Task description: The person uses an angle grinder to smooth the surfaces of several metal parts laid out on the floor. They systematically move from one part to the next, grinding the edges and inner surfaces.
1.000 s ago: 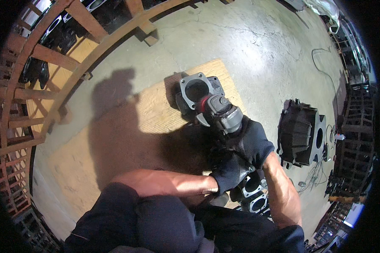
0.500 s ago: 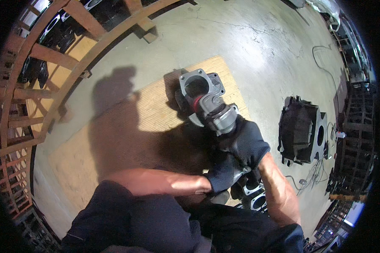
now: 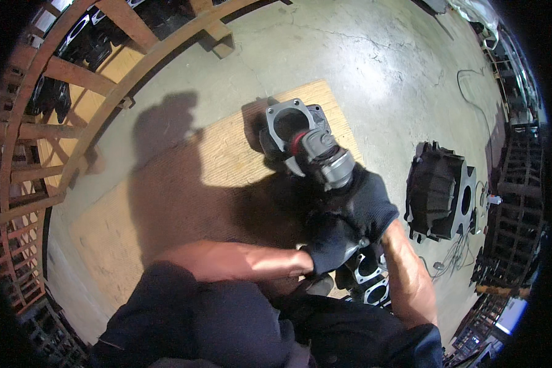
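Observation:
A handheld grinder (image 3: 332, 164) with a grey metal head and a red-edged disc is held in both my gloved hands. My right hand (image 3: 372, 202) is wrapped round its body just behind the head. Closer to me, my left hand (image 3: 331, 245) is closed round the rear of the tool, its grip partly hidden. The disc sits at the near edge of a metal casting (image 3: 275, 116) with a square, bolt-holed flange and a large round bore. The grinder's head hides whether disc and flange touch. The casting stands on a wooden board (image 3: 221, 147).
On the floor to the right lies a big dark ribbed housing (image 3: 432, 190), with cables (image 3: 466, 251) beside it. Several flanged castings (image 3: 369, 270) sit near my legs. A rusty metal rack (image 3: 86, 83) curves along the left; dark crates (image 3: 521, 178) stand at far right.
The grinder and both hands have shifted slightly to the right along the casting's near edge. The view has also moved a little. Both hands keep their hold.

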Tool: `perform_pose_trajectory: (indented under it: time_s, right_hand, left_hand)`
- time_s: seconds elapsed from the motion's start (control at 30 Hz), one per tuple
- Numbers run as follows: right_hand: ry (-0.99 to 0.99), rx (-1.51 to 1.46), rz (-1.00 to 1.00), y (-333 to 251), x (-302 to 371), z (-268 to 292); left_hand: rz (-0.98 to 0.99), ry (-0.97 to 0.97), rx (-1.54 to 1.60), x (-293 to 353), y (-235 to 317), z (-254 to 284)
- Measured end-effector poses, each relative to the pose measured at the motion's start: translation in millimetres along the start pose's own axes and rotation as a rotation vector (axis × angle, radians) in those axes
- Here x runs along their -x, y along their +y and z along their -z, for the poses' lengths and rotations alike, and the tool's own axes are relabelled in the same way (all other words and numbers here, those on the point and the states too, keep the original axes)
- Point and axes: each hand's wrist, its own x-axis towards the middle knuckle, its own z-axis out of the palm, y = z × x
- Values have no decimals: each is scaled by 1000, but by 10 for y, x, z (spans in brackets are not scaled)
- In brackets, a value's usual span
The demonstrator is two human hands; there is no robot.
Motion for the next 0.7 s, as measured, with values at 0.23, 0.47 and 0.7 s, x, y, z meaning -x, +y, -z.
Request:
perform_pose_trajectory:
  time_s: [0.23, 0.47, 0.7]
  right_hand:
    - [-132, 104, 14, -307, 169, -173]
    - [-79, 58, -90, -128, 67, 5]
    - [-100, 101, -178, -110, 128, 48]
  left_hand:
    - [136, -202, 217, 461, -102, 248]
    - [37, -343, -211, 105, -34, 230]
    - [271, -181, 255, 72, 287, 228]
